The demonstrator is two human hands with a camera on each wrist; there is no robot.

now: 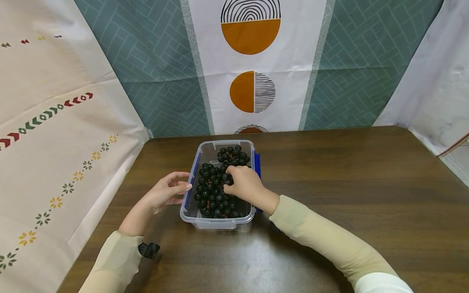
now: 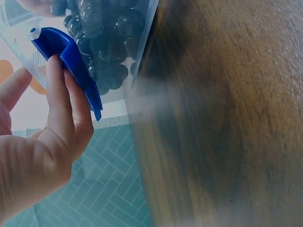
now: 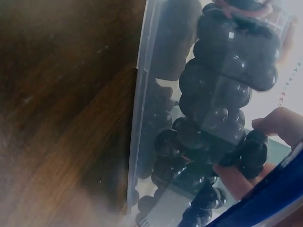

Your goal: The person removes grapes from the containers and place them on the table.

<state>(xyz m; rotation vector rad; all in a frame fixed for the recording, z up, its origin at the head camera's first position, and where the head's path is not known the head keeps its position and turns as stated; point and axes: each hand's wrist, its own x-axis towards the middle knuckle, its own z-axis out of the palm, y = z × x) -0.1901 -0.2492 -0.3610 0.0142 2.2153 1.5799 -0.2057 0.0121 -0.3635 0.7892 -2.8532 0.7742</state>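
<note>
A clear plastic container (image 1: 216, 221) with blue side latches stands on the table, with bunches of black grapes (image 1: 209, 189) inside. My left hand (image 1: 166, 192) is at its left side, fingers and thumb fairly straight against the rim and wall. In the left wrist view, fingertips touch the raised blue latch (image 2: 71, 59). My right hand (image 1: 247, 184) reaches over the right rim and pinches grapes between thumb and fingers. Through the clear wall in the right wrist view, the pinched grapes (image 3: 254, 153) show between the fingertips, beside a larger bunch (image 3: 213, 94).
A brown wooden table (image 1: 348, 183) carries the container near its back edge. Behind it hangs a patterned teal and white cloth (image 1: 161, 81). A cream embroidered cloth (image 1: 47, 142) slopes along the left. A black device (image 1: 148, 250) is strapped at the left wrist.
</note>
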